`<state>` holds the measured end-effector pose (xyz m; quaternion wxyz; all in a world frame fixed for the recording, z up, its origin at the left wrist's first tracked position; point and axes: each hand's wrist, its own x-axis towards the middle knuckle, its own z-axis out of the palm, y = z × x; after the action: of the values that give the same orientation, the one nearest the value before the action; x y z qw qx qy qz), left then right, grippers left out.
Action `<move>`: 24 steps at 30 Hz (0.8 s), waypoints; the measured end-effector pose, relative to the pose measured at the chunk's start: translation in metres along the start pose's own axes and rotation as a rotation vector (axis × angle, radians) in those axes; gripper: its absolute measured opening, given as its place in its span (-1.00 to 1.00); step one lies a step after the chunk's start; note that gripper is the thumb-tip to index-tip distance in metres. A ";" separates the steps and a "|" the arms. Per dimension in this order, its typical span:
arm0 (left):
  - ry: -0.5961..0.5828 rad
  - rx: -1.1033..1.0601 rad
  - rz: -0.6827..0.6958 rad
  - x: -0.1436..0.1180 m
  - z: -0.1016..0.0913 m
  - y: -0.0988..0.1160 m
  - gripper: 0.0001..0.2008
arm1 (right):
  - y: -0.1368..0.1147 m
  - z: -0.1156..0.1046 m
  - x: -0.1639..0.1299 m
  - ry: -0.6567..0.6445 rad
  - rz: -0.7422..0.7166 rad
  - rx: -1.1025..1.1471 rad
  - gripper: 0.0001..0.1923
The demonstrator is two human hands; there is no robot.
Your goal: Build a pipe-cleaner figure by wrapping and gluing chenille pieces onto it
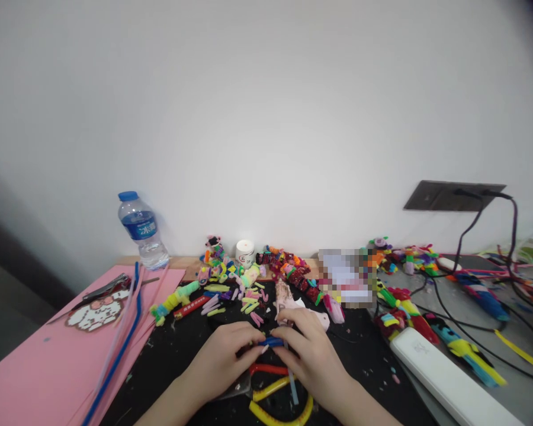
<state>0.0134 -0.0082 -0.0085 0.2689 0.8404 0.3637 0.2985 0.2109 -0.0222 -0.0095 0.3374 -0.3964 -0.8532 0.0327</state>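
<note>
The blue pipe cleaner (272,341) lay crosswise between both hands, its long axis running left to right. The left hand (222,359) and right hand (310,349) each pinched one end closed, equally near.

Plain white wall (266,118) behind, evenly lit. Dark socket plate (453,196) on wall at right, black cables plugged in. Wooden table edge (190,260) against wall. Dim grey floor (9,307) at left.

One head-worn view, facing forward and down.
We look from close above the counter (182,349) toward the white wall (266,118).
</note>
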 end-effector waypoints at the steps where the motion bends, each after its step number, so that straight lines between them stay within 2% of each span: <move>1: -0.002 0.014 0.012 0.000 0.000 -0.001 -0.88 | 0.000 0.000 0.000 -0.001 0.003 0.005 -0.85; 9: -0.010 0.083 0.069 -0.002 0.002 -0.004 -0.86 | 0.003 0.005 -0.001 0.002 0.052 0.071 -0.85; 24: -0.012 0.073 0.093 -0.001 0.001 -0.002 -0.86 | 0.003 0.004 0.000 0.021 0.086 0.182 -0.85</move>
<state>0.0123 -0.0077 -0.0109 0.2261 0.8674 0.3334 0.2922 0.2102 -0.0195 -0.0130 0.3793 -0.4005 -0.8253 0.1205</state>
